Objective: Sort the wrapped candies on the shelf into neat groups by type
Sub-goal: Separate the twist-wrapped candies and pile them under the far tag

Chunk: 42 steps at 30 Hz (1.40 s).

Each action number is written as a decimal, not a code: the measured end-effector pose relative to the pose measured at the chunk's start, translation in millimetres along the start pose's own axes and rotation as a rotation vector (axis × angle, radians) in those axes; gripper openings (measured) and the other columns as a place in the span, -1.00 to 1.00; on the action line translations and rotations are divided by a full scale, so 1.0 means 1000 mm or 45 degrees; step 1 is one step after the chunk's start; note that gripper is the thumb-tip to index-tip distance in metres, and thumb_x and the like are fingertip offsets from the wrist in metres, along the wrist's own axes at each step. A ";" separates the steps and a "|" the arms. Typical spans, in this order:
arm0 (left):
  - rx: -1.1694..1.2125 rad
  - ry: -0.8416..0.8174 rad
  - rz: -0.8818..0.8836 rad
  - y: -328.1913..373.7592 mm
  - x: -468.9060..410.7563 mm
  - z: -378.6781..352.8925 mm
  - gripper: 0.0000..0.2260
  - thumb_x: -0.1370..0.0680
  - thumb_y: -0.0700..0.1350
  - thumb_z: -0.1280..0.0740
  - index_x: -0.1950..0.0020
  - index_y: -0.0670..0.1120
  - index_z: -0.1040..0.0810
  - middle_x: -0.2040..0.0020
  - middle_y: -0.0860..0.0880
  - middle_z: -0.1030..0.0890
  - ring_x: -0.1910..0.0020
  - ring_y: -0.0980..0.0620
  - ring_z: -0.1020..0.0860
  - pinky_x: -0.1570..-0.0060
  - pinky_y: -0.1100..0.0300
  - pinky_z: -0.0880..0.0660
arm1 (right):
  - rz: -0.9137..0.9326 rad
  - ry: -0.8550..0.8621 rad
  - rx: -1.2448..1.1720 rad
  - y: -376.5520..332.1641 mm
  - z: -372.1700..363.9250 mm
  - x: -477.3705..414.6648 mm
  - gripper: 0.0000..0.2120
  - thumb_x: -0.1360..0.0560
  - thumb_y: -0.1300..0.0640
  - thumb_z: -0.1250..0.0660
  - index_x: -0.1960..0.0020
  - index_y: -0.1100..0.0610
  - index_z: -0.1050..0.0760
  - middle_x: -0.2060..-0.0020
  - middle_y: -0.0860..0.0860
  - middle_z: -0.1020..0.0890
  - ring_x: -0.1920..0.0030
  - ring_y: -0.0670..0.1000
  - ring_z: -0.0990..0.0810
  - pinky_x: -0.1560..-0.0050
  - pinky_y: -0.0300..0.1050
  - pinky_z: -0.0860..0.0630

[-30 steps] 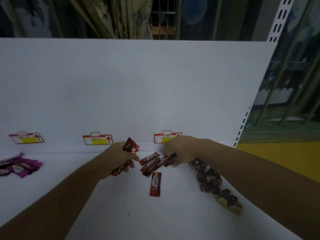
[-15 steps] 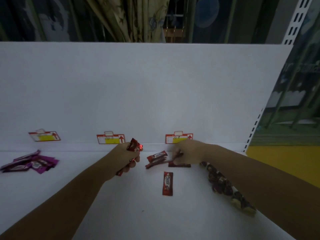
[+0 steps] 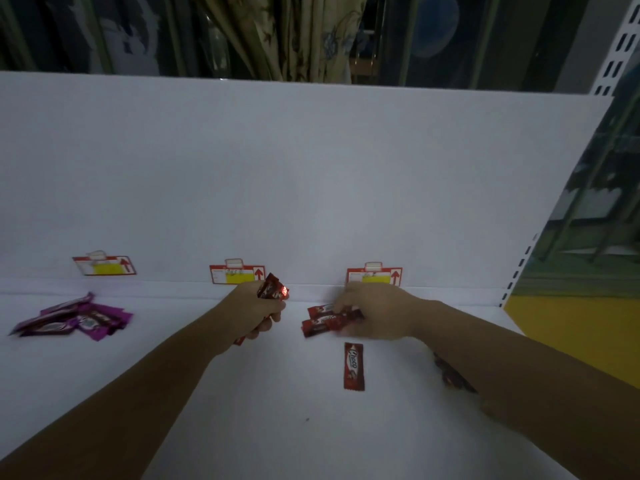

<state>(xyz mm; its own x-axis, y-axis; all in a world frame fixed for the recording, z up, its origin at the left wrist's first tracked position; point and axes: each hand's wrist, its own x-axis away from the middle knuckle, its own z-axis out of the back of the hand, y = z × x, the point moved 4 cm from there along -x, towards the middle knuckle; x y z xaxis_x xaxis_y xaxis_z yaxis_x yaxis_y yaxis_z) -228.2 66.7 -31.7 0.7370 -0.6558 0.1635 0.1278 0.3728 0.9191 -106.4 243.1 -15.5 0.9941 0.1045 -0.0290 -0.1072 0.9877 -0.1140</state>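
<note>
Handling: light, slippery, I judge; grip mid-body | my left hand clutches red candy bunch | my right hand pinches red bars

Three price tags are fixed along the foot of the white panel: left tag at 9 o'clock, middle tag at 8, right tag at 4. A curtain is noted at 12, a slotted upright at 2, yellow floor at 4.
</note>
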 end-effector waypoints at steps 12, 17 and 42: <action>0.003 -0.045 0.016 -0.013 0.007 0.014 -0.93 -0.52 -0.18 -0.31 0.03 -0.14 -0.55 0.45 0.01 -0.58 0.56 0.13 -0.44 0.59 0.31 -0.30 | -0.088 -0.097 0.064 -0.018 -0.017 -0.021 -0.77 -0.53 -0.04 -0.20 0.06 0.12 -0.48 0.16 0.00 -0.52 0.16 0.02 -0.48 0.15 -0.10 -0.41; 0.033 -0.065 0.040 -0.012 0.008 0.018 -0.91 -0.53 -0.17 -0.31 0.07 -0.18 -0.55 0.46 0.00 -0.58 0.56 0.11 -0.44 0.60 0.32 -0.31 | -0.274 0.208 -0.267 -0.010 0.001 -0.018 -0.84 -0.58 0.10 -0.16 0.05 0.14 -0.46 0.16 0.06 -0.57 0.14 0.07 -0.52 0.13 -0.08 -0.42; -0.744 -0.086 -0.365 0.026 -0.023 -0.057 -0.78 -0.43 0.04 -0.42 0.29 -0.04 -0.47 0.35 -0.01 -0.53 0.38 0.06 -0.49 0.42 0.22 -0.34 | -0.708 0.146 -0.465 0.021 0.004 0.033 -0.79 -0.46 -0.10 -0.34 0.16 0.05 -0.54 0.28 -0.02 -0.64 0.37 -0.07 -0.57 0.31 -0.15 -0.53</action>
<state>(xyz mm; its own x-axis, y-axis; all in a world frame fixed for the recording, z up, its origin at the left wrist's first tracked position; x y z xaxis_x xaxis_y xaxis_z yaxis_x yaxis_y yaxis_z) -203.8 129.5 -31.8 0.5793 -0.8149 -0.0198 0.6668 0.4598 0.5864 -75.7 267.9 -14.8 0.8972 -0.4408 0.0278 0.4009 0.7863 -0.4701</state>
